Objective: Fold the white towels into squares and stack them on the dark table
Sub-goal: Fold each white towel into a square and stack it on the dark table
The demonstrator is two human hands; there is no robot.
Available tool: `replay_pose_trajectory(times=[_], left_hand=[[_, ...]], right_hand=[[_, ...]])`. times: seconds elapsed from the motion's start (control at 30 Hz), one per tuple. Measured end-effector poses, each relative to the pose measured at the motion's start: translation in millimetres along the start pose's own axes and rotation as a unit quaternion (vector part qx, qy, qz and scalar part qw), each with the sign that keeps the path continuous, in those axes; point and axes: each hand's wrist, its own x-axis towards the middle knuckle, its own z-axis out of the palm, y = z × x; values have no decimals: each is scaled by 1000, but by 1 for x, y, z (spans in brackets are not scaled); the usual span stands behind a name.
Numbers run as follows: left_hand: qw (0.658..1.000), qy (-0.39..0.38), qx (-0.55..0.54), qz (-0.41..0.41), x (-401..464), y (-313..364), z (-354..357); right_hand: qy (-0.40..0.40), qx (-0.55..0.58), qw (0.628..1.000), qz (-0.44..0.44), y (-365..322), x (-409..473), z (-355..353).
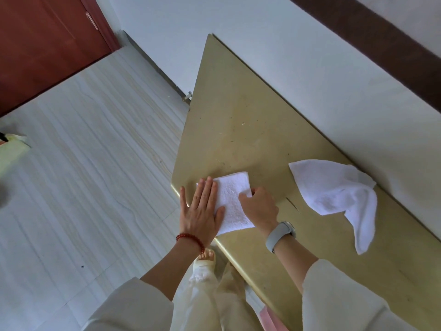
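The bench (238, 120) is carrying a folded towel (232, 199); I'm pressing it under my flat left hand (202, 209), my right hand (259, 206) pinching its edge. Right of that hand, a loose towel (334, 189) is lying.

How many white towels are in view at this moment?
2. A folded towel lies near the table's front edge, under the left hand and pinched by the right hand. A loose, unfolded towel lies to its right. No stack shows.
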Motion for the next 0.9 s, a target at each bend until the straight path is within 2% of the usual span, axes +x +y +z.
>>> replay_pose_trajectory(times=[0.07,0.17,0.37,0.47,0.53,0.57,0.6,0.63,0.7,0.73,0.77,0.8,0.9], left_hand=[[1000,7,5,-3,0,1,1],[1000,6,0,-7,-1,1,1],[999,15,-2,-39,-1,5,5],[985,51,-112,-117,-10,5,0],[948,96,-241,-185,-17,4,-10],[917,117,-312,-219,-21,1,-16],[872,115,-398,-260,-26,-5,-23],[806,78,-500,-307,-30,-13,-31],[616,-41,-696,-367,-41,-29,-48],[538,-83,-750,-376,-49,-38,-53],[490,-109,-782,-369,-59,-47,-58],[459,-129,-806,-351,-68,-56,-63],[382,-124,-863,-307,-96,-84,-71]], right_hand=[[-9,23,1000,-4,-2,-4,-3],[-25,143,989,-12,-3,-11,-11],[-111,311,941,70,-8,-16,-29],[-96,228,969,-25,-13,-21,-34],[-62,135,980,-130,-22,-31,-40],[-55,81,979,-179,-28,-38,-42],[-60,36,973,-218,-36,-45,-44],[-73,1,965,-252,-45,-54,-45],[-113,-13,945,-307,-62,-74,-44],[-135,3,935,-327,-70,-84,-43],[-155,24,928,-339,-79,-95,-41],[-166,41,924,-342,-86,-103,-39],[-160,72,928,-329,-102,-120,-25]])
